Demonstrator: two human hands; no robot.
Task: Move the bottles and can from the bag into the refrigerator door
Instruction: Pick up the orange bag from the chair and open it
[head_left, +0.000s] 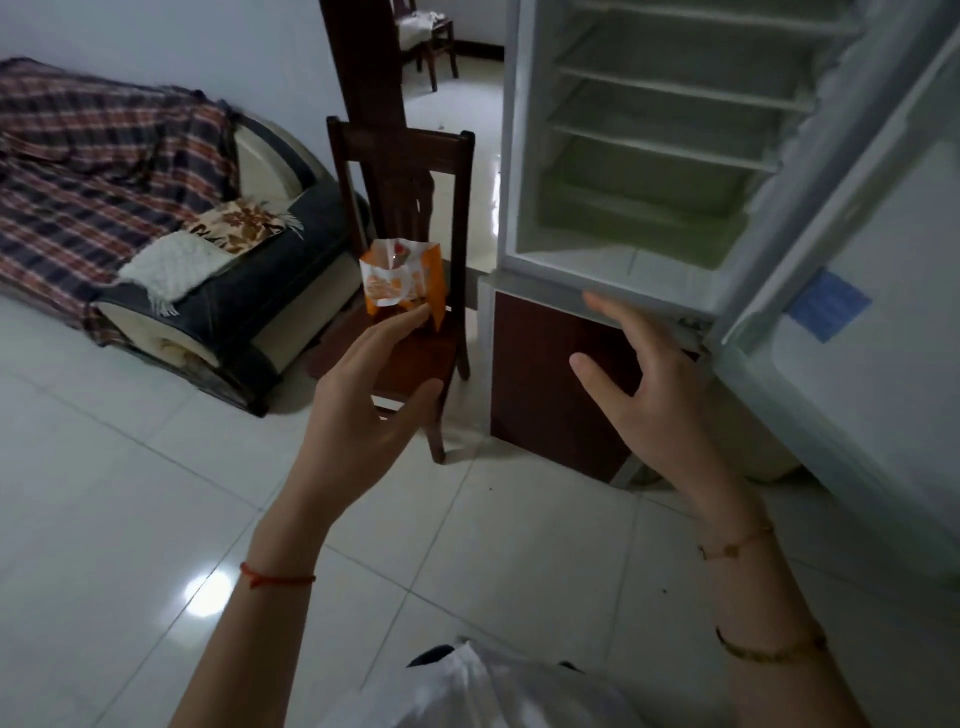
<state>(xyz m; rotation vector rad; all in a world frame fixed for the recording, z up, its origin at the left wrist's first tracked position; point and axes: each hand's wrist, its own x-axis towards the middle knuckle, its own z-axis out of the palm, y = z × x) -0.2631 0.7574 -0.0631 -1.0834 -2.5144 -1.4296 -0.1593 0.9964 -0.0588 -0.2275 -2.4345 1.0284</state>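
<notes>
An orange-and-white bag (402, 280) of thin, crinkled plastic is being observed standing upright on the seat of a dark wooden chair (405, 156), its mouth gaping at the top. A red shape is being glimpsed inside the opening; the contents cannot be identified further, and no bottles or can are being made out clearly.

The left hand (371, 395) is being held out in front of the chair with fingers spread and nothing gripped; its fingertips are being seen just below the bag, and contact cannot be confirmed. A red string is being worn at that wrist. The right hand (649, 395) is likewise being held open and empty, palm turned inward, in front of the refrigerator's lower section. Thin gold-coloured bracelets are being worn on that forearm.

The refrigerator (519, 156) is being recorded standing open just to the right of the chair. Its white interior is being shown with several shelves (675, 93), all bare, and a pale green drawer at the bottom. The door (857, 260) is being seen swung out at the right, outer face toward the camera, with a blue label on it; its inner racks are hidden.

The floor (130, 467) is being noted as glossy white tile, reflecting a light. A sofa (234, 291) draped in a plaid cloth (104, 156) is being noted at the left, against a pale wall.
</notes>
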